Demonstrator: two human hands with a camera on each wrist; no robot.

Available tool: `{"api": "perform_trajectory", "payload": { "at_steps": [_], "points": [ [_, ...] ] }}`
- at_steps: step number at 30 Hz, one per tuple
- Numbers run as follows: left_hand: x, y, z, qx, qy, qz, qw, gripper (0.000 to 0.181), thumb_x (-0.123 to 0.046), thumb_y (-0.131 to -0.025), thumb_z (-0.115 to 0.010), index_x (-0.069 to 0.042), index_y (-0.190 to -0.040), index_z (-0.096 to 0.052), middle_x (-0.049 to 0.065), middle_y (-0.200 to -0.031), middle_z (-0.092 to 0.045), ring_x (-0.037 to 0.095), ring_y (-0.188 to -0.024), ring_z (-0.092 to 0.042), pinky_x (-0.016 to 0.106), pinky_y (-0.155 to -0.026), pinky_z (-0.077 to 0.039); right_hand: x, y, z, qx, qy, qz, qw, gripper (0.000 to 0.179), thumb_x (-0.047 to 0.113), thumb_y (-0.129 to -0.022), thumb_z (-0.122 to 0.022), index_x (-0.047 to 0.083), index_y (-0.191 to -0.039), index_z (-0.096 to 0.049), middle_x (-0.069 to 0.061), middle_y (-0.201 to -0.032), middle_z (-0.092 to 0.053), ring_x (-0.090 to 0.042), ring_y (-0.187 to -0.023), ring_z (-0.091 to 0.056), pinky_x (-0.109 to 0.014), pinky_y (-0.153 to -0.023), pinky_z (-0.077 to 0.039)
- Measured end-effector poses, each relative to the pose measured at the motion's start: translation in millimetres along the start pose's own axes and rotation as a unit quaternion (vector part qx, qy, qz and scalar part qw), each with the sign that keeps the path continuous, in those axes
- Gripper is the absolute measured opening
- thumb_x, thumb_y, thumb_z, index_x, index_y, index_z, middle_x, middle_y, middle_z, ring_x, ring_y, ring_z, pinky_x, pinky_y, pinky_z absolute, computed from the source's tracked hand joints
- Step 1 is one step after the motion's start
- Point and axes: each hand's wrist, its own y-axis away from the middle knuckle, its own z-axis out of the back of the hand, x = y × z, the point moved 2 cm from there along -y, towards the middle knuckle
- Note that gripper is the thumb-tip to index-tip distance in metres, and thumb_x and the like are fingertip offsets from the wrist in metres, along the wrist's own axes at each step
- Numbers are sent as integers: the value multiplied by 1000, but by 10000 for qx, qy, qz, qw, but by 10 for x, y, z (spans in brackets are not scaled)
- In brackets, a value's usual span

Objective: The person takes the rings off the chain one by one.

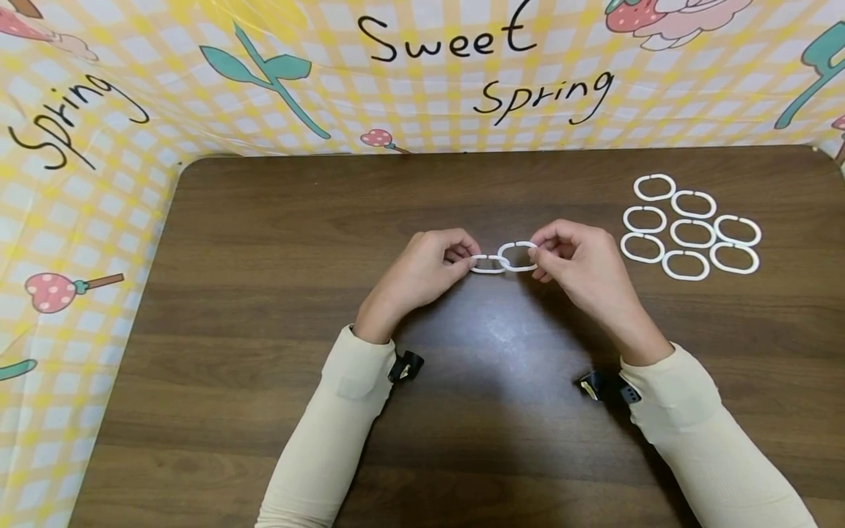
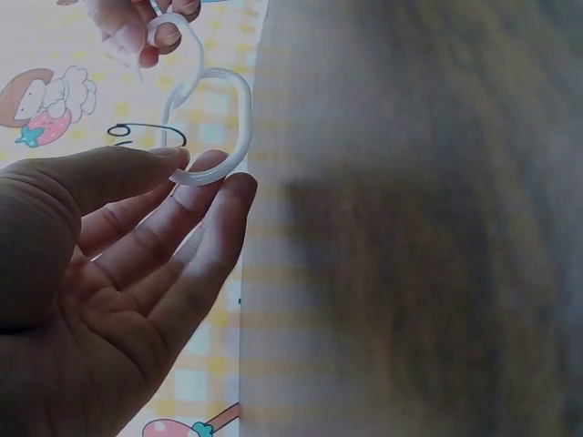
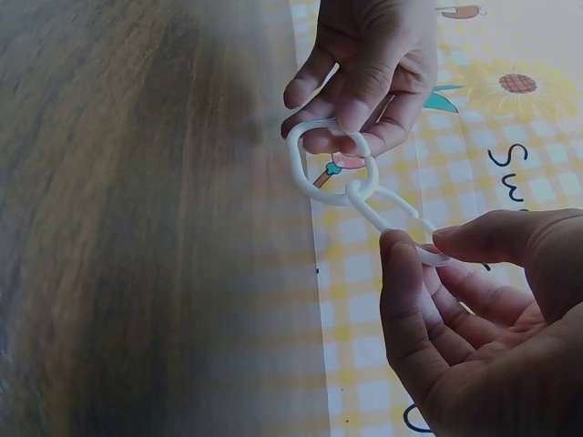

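Observation:
Two white oval plastic chain links are hooked through each other between my hands. My left hand [image 1: 432,265] pinches the end of the left link [image 2: 244,118] between thumb and fingertips. The right link [image 3: 372,211] is pinched at its far end by the thumb and index finger of my right hand [image 1: 581,268]. In the head view the pair overlaps the middle of the table, the left link seen flatter and the right one more face-on. A small gap shows in the long side of each link.
Several loose white chain links [image 1: 692,233] lie in a loose group on the brown wooden table [image 1: 264,411], to the right of my right hand. A yellow checked cloth [image 1: 422,88] with printed pictures rises behind the table and along its left side.

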Motion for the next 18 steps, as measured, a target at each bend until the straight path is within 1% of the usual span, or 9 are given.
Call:
{"api": "perform_trajectory", "payload": {
  "at_steps": [6, 11, 18],
  "points": [
    [-13, 7, 2, -40, 107, 13, 9999, 8, -7, -100, -68, -6, -103, -75, 6, -97, -75, 15, -90, -71, 28, -85, -58, -15, 0, -1, 33, 27, -42, 10000, 8, 0, -95, -69, -7, -99, -73, -19, -80, -68, -8, -61, -68, -23, -58, -58],
    [-17, 10, 0, -48, 198, 48, 9998, 7, -7, -100, -68, -6, -104, -74, 6, -97, -74, 15, -89, -70, 27, -83, -57, -26, -2, -9, 81, 60, -68, 9999, 8, -1, -96, -69, -7, -100, -73, -20, -81, -69, -8, -61, -68, -23, -58, -58],
    [-24, 10, -5, -85, 260, -55, 9996, 8, -8, -100, -69, -6, -105, -75, 4, -93, -72, 13, -84, -67, 25, -79, -54, -43, -3, -26, 157, 71, -134, 9998, 10, -1, -96, -68, -7, -101, -73, -19, -82, -70, -9, -62, -68, -25, -59, -59]
  ]
}}
